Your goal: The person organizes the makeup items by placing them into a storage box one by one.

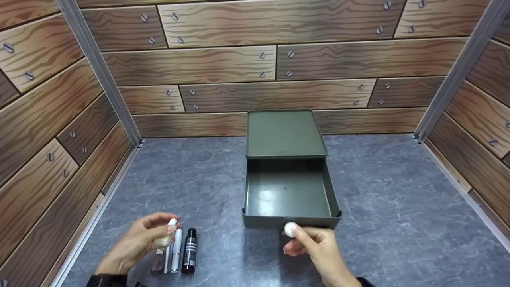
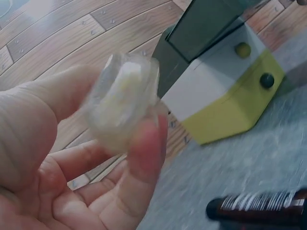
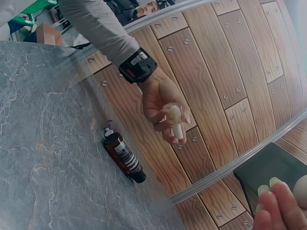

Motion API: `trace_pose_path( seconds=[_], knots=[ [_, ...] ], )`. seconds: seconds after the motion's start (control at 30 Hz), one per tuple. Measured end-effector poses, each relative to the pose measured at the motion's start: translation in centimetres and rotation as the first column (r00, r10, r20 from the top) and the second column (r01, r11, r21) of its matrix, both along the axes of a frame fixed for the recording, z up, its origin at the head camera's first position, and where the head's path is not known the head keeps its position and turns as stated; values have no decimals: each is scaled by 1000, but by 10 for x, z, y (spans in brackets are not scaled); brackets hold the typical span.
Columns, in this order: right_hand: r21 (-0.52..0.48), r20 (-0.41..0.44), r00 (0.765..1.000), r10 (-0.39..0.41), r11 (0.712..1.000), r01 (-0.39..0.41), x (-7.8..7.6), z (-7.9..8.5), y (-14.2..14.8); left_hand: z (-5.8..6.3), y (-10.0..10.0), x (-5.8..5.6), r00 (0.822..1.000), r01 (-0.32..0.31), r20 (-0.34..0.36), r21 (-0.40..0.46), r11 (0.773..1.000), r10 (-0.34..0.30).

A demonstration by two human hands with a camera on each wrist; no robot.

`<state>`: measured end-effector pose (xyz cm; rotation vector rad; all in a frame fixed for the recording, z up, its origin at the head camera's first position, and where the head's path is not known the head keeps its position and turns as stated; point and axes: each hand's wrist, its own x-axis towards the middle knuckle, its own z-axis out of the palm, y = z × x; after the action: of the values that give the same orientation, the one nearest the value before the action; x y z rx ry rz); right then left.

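My left hand (image 1: 139, 239) pinches a small clear nail polish bottle (image 2: 122, 96) with pale contents and a white cap (image 1: 172, 221), held above the items on the left. Beneath it lie a dark nail polish bottle (image 1: 158, 263), a thin white stick, a silvery tube (image 1: 176, 251) and a black bottle (image 1: 190, 251). At the front of the pulled-out green drawer (image 1: 292, 222), my right hand (image 1: 318, 245) pinches a white round knob (image 1: 290, 229) between thumb and fingers. The drawer's visible floor is bare.
The green cabinet top (image 1: 285, 133) stands near the back wall. Below the drawer, the left wrist view shows white and yellow fronts (image 2: 225, 112) with an olive knob (image 2: 243, 50) and a dark green knob (image 2: 266, 80). Wood-patterned walls (image 1: 227, 63) enclose the grey marbled table (image 1: 390, 199).
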<state>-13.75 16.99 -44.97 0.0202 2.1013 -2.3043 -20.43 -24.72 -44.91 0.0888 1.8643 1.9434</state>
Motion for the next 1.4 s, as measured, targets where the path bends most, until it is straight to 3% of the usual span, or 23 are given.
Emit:
trace_pose_path(
  seconds=[0.17, 0.4, 0.67, 0.87, 1.0, 1.4],
  knots=[
    [0, -7, 1000, 0, 1000, 0, 0, 1, -1, 4, 10, -4, 999, 47, -20, 2, 999, -47],
    [1, -11, 1000, -11, 1000, 11, 2, 1, -1, 18, 33, -15, 996, 36, -83, -18, 999, -37],
    [-3, -21, 1000, -17, 1000, 17, 2, 0, -3, 45, 63, -25, 990, 64, -121, -43, 997, -69],
    [7, -19, 1000, -20, 1000, 20, 1, 0, -2, 75, 86, -32, 973, 94, -195, -140, 986, -120],
    [10, -20, 1000, -19, 1000, 19, 1, -2, 0, 90, 103, -36, 963, 132, -217, -133, 982, -159],
    [21, -25, 1000, -3, 1000, 3, 0, -2, 0, 109, 143, -47, 947, 189, -240, -120, 975, -213]
  ],
)
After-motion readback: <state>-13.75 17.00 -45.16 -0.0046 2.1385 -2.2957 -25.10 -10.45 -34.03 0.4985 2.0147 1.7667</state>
